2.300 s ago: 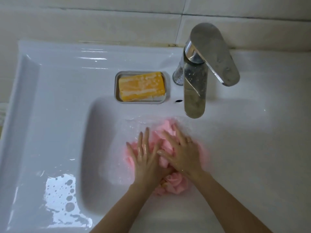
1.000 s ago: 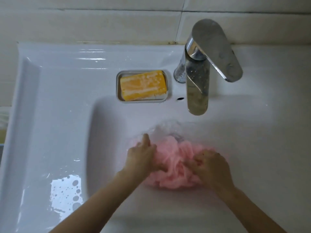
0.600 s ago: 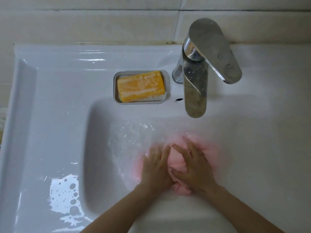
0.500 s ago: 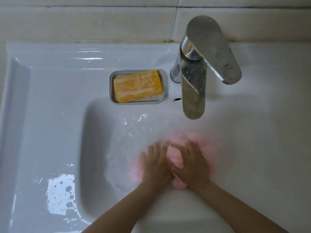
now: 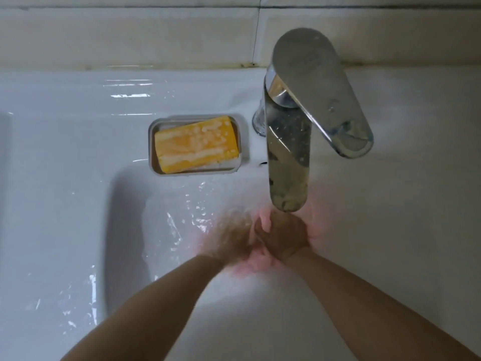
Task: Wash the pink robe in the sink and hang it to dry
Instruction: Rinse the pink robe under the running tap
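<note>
Down in the basin of the white sink (image 5: 65,152), just under the tip of the faucet (image 5: 289,165), we are scrubbing the pink robe (image 5: 256,260) with both hands. Compared with half a second ago, our hands are sitting further up the basin, closer to the spout. They are also pressing together more tightly, so less of the pink cloth is showing around them. Our left hand (image 5: 231,237) is smearing into a blur, so we cannot tell whether its fingers are curling or lying flat on the cloth. Our right hand (image 5: 285,238) is looking sharper: its fingers are curling in and gripping the robe. Water (image 5: 187,217) is rippling and glinting to the left of our hands. The robe is lying bunched in a wet wad beneath and between our hands, touching both. As a wad it is showing no clear long axis and no end that points anywhere. The pink strip showing between our hands is running from the spout side down toward our wrists, with a paler pink blur spreading out to the right. Behind the basin, the yellow soap (image 5: 196,145) is still lying tilted in its grey soap dish (image 5: 152,152), just left of the faucet base
</note>
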Available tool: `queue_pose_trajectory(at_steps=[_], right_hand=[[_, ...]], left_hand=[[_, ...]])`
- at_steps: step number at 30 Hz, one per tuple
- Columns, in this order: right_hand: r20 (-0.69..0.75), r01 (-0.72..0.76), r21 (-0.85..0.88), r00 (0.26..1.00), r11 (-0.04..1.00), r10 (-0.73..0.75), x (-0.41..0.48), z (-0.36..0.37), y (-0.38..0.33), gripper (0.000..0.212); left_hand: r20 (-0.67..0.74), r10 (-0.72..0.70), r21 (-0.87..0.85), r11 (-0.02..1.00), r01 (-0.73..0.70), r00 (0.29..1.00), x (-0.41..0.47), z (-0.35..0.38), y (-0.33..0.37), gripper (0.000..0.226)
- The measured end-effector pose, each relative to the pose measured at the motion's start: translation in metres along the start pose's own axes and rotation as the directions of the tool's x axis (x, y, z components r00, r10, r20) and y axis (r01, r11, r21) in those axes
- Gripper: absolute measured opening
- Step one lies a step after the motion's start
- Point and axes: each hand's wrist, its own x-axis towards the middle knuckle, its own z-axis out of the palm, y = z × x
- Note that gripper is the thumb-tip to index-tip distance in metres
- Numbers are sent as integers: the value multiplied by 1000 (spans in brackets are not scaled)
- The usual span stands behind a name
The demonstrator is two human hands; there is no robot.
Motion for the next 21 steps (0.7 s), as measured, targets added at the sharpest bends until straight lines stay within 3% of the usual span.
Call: queue_pose_trajectory(at_steps=[2, 4, 6, 7, 8, 9, 11, 12, 13, 14, 15, 16, 17, 18, 19, 21], right_hand=[[-45, 35, -96, 998, 995, -39, 3, -6, -3, 37], [17, 90, -121, 996, 989, -89, 7, -21, -13, 30], [160, -84, 28, 984, 996, 78, 17, -36, -20, 31], [262, -242, 161, 945, 957, 195, 20, -47, -21, 34], [371, -388, 330, 892, 861, 260, 22, -58, -18, 36], [441, -450, 499, 867, 740, 231, 19, -72, -13, 34], [477, -429, 752, 878, 501, 35, 0, -102, 2, 34], [508, -433, 787, 859, 439, -63, -13, -112, 13, 45], [549, -448, 776, 826, 444, -126, -27, -118, 22, 54], [578, -465, 756, 805, 461, -135, -38, -122, 27, 55], [564, -455, 732, 822, 508, -78, -47, -118, 33, 50], [491, -423, 687, 870, 591, 52, -53, -112, 38, 45], [334, -366, 585, 922, 724, 196, -55, -104, 41, 51], [182, -316, 436, 948, 843, 261, -55, -97, 39, 68], [94, -280, 326, 960, 903, 264, -53, -87, 36, 85], [62, -202, 213, 979, 956, 193, -46, -65, 26, 97]], left_hand=[[283, -47, 23, 999, 42, 958, 8, -11, -7, 32], [364, -94, 22, 996, 92, 926, 15, -25, -3, 43], [360, -184, -3, 980, 199, 915, 18, -46, 0, 34], [327, -228, -113, 954, 277, 917, 16, -58, -1, 38], [316, -278, -276, 888, 368, 907, 9, -67, -2, 49], [327, -337, -454, 763, 459, 883, 0, -81, -3, 56], [311, -444, -725, 461, 512, 840, -19, -96, -4, 48], [292, -520, -785, 349, 511, 803, -28, -98, -6, 41], [276, -585, -801, 299, 519, 763, -35, -100, -3, 39], [252, -627, -752, 352, 557, 737, -41, -100, 0, 41], [223, -631, -591, 518, 618, 743, -47, -99, 4, 51], [202, -598, -310, 712, 630, 776, -52, -93, 10, 69], [212, -532, -40, 834, 551, 820, -56, -85, 16, 88], [236, -458, 122, 889, 442, 857, -59, -76, 23, 104], [274, -403, 171, 914, 369, 873, -60, -63, 28, 117], [308, -325, 98, 946, 310, 894, -62, -36, 41, 126]])
